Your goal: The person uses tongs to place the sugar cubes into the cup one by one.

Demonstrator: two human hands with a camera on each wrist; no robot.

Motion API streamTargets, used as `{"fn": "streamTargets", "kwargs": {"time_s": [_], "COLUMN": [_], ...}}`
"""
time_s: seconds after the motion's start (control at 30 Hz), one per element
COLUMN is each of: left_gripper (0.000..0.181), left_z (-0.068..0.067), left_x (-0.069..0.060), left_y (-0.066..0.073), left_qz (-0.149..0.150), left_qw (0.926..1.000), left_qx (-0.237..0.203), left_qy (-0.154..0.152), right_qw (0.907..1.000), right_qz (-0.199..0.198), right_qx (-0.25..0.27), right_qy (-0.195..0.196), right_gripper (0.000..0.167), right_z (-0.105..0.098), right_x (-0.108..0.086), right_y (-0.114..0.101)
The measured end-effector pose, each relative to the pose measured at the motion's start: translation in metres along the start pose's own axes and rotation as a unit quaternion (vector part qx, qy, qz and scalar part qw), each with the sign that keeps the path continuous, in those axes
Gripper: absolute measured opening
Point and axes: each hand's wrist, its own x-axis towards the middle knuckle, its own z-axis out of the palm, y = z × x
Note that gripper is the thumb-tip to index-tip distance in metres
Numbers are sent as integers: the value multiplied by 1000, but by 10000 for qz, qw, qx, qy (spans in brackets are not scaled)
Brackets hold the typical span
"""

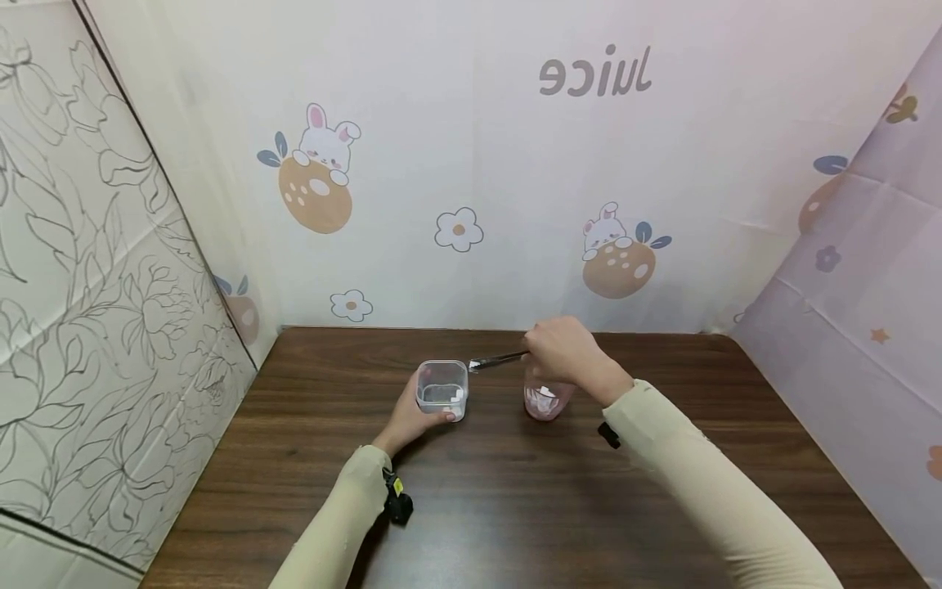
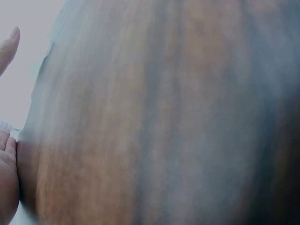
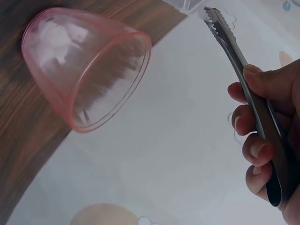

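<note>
In the head view my left hand (image 1: 406,419) holds a clear square plastic container (image 1: 421,384) on the table, thumb across its front. A few small white pieces (image 1: 456,396) lie inside it. My right hand (image 1: 562,350) grips metal tongs (image 1: 502,358), their tips just right of the container's rim. A small white piece (image 1: 474,365) shows at those tips. Below the right hand, partly hidden by it, stands a pink see-through cup (image 1: 543,411). The right wrist view shows white pieces (image 3: 65,40) in the cup and fingers wrapped around the tongs (image 3: 258,110).
The dark wooden table (image 1: 471,507) reaches back to a printed curtain (image 1: 471,164) with rabbits and flowers. A panel with line-drawn flowers (image 1: 96,327) flanks the left side. The left wrist view holds mostly blurred wood grain.
</note>
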Motion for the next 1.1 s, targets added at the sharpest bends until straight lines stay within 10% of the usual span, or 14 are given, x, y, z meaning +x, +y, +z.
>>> {"fn": "streamTargets", "kwargs": {"time_s": [1.1], "left_gripper": [103], "left_z": [-2], "left_x": [-4], "left_y": [10], "left_qz": [103], "left_qw": [9999], "left_qx": [-111], "left_qy": [-22], "right_qw": [9960], "right_qz": [816], "right_qx": [342], "right_qy": [-110], "right_gripper": [29], "right_z": [-5], "right_x": [-63], "right_y": [48]}}
